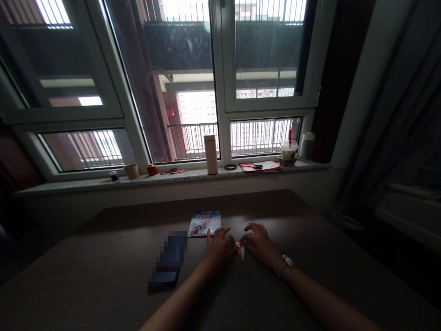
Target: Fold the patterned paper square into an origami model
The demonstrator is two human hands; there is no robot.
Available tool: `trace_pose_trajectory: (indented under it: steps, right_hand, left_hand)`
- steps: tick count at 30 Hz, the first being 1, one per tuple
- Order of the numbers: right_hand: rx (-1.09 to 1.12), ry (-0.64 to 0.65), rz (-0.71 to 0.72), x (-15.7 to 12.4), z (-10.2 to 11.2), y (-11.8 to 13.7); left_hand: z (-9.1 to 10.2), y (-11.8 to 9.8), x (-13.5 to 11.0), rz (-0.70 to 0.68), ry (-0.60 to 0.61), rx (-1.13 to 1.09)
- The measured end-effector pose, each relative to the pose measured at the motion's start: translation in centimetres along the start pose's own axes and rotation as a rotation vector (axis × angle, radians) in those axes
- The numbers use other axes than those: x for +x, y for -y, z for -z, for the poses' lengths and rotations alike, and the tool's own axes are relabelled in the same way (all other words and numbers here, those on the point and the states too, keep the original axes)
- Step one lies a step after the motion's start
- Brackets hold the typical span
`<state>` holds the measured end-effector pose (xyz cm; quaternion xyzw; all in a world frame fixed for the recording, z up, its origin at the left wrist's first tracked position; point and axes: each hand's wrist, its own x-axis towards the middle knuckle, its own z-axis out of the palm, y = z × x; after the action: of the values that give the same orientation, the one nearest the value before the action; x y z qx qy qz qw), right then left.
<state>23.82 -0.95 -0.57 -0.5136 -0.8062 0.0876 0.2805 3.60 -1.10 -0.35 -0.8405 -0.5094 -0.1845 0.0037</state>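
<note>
Both my hands rest on a dark wooden table (pixel 310 230) and meet over a small folded piece of red and white paper (pixel 240 249). My left hand (pixel 218 248) pinches its left side with curled fingers. My right hand (pixel 259 241), with a pale band on its wrist, pinches the right side. Most of the paper is hidden under my fingers. A colourful booklet (pixel 204 223) lies just beyond my left hand.
A dark blurred flat object (pixel 168 262) lies left of my left arm. On the stone window sill (pixel 103 184) stand a tall beige flask (pixel 211 154), small cups (pixel 131 171), a drink cup with a straw (pixel 288 151), scissors on red papers (pixel 260 166) and a jug (pixel 306 145).
</note>
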Motion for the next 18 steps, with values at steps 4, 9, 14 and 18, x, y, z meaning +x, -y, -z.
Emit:
trace_pose_trajectory:
  steps: [4,9,14,18]
  right_hand:
    - [-0.03,0.028,0.009,0.19,0.1,0.02]
    - [-0.06,0.049,0.021,0.24,0.5,0.21]
    - [-0.089,0.044,0.053,0.18,0.6,0.18]
    - [-0.086,0.046,0.064,0.17,0.55,0.06]
  left_hand:
    - [-0.09,0.07,-0.04,-0.03,-0.005,-0.004]
    - [-0.04,0.1,-0.09,-0.032,-0.008,0.003]
    - [-0.16,0.18,-0.09,-0.038,-0.033,0.001]
    - [0.01,-0.1,-0.26,-0.022,-0.032,-0.006]
